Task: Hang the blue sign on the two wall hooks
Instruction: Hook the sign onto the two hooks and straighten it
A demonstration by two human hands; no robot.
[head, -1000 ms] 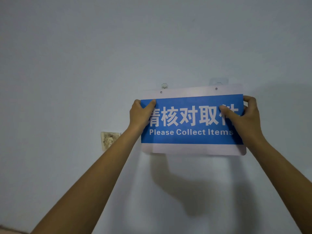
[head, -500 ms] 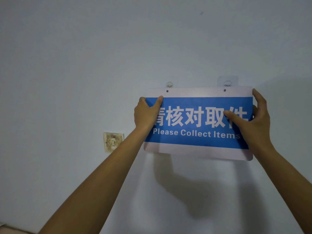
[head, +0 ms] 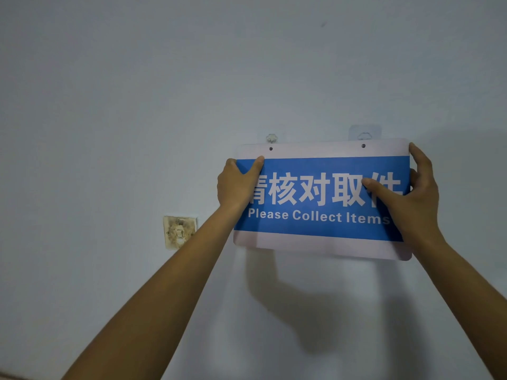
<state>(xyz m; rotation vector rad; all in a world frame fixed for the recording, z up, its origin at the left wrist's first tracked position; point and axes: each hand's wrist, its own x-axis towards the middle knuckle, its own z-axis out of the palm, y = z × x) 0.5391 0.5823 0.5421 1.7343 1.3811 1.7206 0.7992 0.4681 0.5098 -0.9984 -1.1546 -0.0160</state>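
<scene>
The blue sign [head: 315, 198] with white margins reads "Please Collect Items" and is held flat against the pale wall. My left hand [head: 237, 185] grips its left edge, thumb on the front. My right hand [head: 408, 198] grips its right edge, thumb across the lettering. Two small holes sit in the top margin, the left hole [head: 271, 148] and the right hole [head: 363, 145]. The left wall hook [head: 271, 138] and the right wall hook [head: 364, 134] on its clear adhesive pad show just above the sign's top edge, each almost straight above a hole.
A stained, yellowed wall plate [head: 179, 231] is set in the wall to the left of the sign, beside my left forearm. The sign and my arms cast a shadow on the wall below.
The sign and both hands sit slightly lower and to the right in view. My right fingers have stretched up along the sign's right edge. More of both hooks shows above the sign.
</scene>
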